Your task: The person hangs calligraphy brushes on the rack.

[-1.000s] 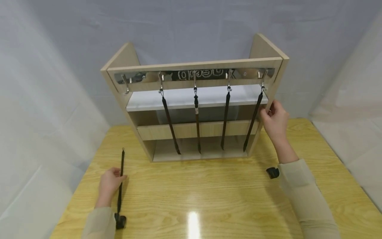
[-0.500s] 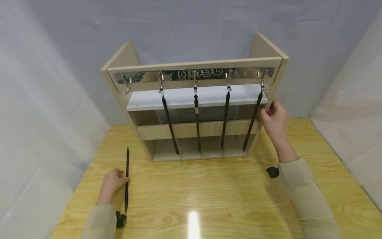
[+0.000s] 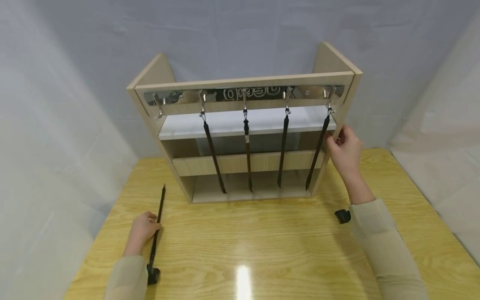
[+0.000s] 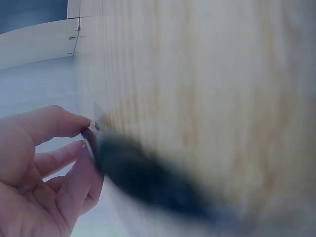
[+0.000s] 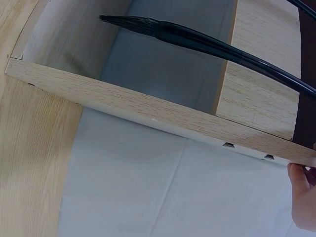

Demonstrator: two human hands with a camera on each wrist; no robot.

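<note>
At the left of the head view, my left hand [image 3: 141, 230] pinches a dark calligraphy brush [image 3: 161, 204] around its middle, loop end pointing away. In the left wrist view, the brush's near end [image 4: 148, 173] is a dark blur stretching from the fingertips. My right hand [image 3: 346, 152] grips the right side panel of a small wooden shelf [image 3: 195, 166], thumb at its front edge. Several similar brushes hang by loops from hooks along its top, among them a middle one [image 3: 248, 158] and the rightmost one [image 3: 318, 154]. The leftmost hook [image 3: 158, 106] carries nothing.
The shelf stands on a yellow wood-grain table [image 3: 240, 233], toward its back edge. A shiny metal hook rail [image 3: 307, 92] runs across its front. Black wrist cameras sit by the left sleeve [image 3: 153, 275] and the right sleeve [image 3: 378, 233]. Pale cloth [image 3: 243, 37] surrounds the table.
My left hand has shifted slightly right with the brush, whose loop end swung right, so it now leans more. My right hand and the hanging brushes stay practically still.
</note>
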